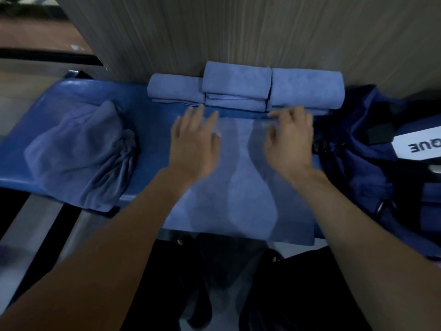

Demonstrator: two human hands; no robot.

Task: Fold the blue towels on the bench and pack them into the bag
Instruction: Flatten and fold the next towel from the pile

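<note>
Right, I've got one blue towel (241,177) spread flat across the middle of the bench (152,149), its near edge hanging over the front. My left hand (194,142) lies on the towel's left part, fingers straight and slightly spread, palm down, gripping nothing. My right hand (290,139) is at the towel's far right edge; the fingers are bent there and look to be pinching the hem, though motion blur makes the contact soft. Both forearms come in from the bottom of the view.

Behind the flat towel, against the wood-grain wall (238,32), I see folded towels in a row: a low stack on the left (175,89), a taller stack in the middle (236,84), and another on the right (306,91). The three stacks touch each other side by side.

An unfolded, crumpled towel (78,154) sits on the left part of the bench, well apart from my hands.

The dark blue bag (372,163) is at the right end of the bench, just beside the flat towel, with a white label (417,146) showing partial letters. I can't tell whether anything is inside it.
</note>
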